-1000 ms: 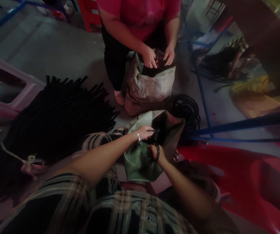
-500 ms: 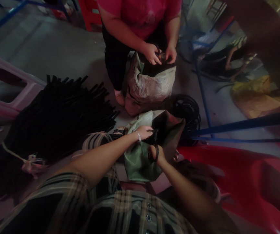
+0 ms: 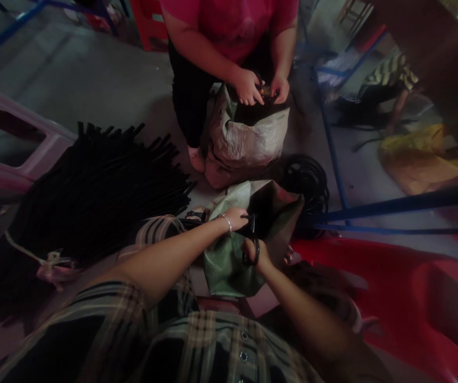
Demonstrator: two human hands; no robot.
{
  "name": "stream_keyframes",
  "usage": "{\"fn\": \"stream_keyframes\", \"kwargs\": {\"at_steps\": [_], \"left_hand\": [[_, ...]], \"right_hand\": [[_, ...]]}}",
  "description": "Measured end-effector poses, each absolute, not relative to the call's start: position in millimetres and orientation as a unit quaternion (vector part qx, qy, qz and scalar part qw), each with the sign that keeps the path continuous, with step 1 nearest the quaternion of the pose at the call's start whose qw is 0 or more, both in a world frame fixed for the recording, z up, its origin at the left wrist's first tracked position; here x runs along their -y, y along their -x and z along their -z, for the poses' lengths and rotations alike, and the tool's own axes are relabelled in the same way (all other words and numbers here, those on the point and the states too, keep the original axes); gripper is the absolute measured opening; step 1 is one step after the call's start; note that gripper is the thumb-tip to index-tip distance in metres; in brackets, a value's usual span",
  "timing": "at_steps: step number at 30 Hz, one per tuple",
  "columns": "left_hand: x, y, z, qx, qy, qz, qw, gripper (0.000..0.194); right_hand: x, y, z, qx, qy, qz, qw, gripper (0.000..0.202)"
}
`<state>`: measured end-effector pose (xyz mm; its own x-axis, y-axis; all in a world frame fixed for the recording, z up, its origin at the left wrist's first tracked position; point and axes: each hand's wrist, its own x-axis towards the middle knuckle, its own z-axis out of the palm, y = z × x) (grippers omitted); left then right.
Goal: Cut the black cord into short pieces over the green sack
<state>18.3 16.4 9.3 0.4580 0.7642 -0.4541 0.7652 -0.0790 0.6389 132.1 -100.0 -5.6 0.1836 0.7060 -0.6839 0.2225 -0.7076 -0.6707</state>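
Head view: the left hand (image 3: 237, 217) sits at the mouth of the green bag (image 3: 232, 260), fingers closed on a short black piece (image 3: 251, 219) at the bag's rim. The right hand (image 3: 256, 250) is just below it, toward 6 o'clock, fingers curled around a black ring (image 3: 252, 251) that it holds against the bag's front wall. Against the pictures of a second ago both hands have hardly shifted; the left hand has drawn slightly closer to the right, so the black piece and the ring now nearly meet over the bag opening. By judgement, the work on this one ring is in mid-step, not finished. At 9 o'clock from the bag a large bundle of black strips (image 3: 93, 186) lies on the floor (image 3: 93, 80), tied with a pale cord (image 3: 49, 263). At 12 o'clock a second person's hands (image 3: 260, 88) work over a pale bag (image 3: 244, 138). At 2 o'clock lies a coil of black rings (image 3: 306, 181); at 4 o'clock stands a red plastic stool (image 3: 412, 298).
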Motion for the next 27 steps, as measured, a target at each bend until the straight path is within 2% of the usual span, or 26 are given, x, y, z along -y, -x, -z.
{"fn": "stream_keyframes", "kwargs": {"at_steps": [9,17,21,27], "left_hand": [[-14.8,-18.2,-13.6,-0.541,-0.707,-0.008,0.455,0.026],[-21.3,-18.4,-19.5,-0.551,-0.541,-0.100,0.627,0.036],[-23.3,-19.5,-19.8,-0.528,-0.507,-0.132,0.668,0.038],[-20.5,-20.6,-23.3,-0.507,-0.494,-0.139,0.693,0.024]], "right_hand": [[96.6,-126.3,-7.9,0.271,0.740,-0.562,0.250,0.022],[97.3,-134.7,11.8,0.268,0.721,-0.578,0.271,0.020],[96.1,-134.2,6.6,0.334,0.722,-0.550,0.255,0.021],[95.2,-135.4,6.6,0.408,0.713,-0.524,0.225,0.021]]}}
